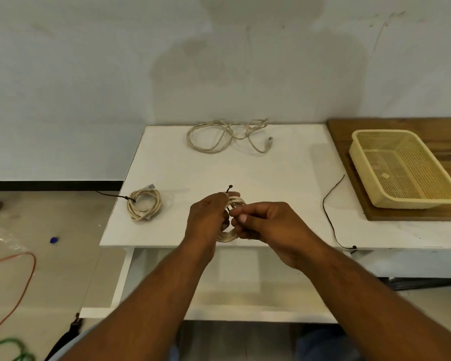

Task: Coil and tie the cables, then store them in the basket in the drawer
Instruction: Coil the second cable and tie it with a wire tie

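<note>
Over the front of the white table point(271, 165), both my hands hold a small coil of beige cable point(233, 204). My left hand point(206, 217) grips its left side, where a thin dark tie point(229, 189) sticks up. My right hand point(261, 220) pinches at the coil from the right. A second beige coil point(145, 204), bound with a dark tie, lies at the table's left edge. A loose, uncoiled beige cable point(227, 136) sprawls at the back. The yellow mesh basket point(362, 162) stands on a wooden board at the right.
A loose black tie point(331, 207) lies along the table's right side. An open white drawer point(219, 313) juts out below the table front. On the floor at the left lie an orange cable point(24, 282), a green cable point(8, 347) and a small blue object point(54, 240).
</note>
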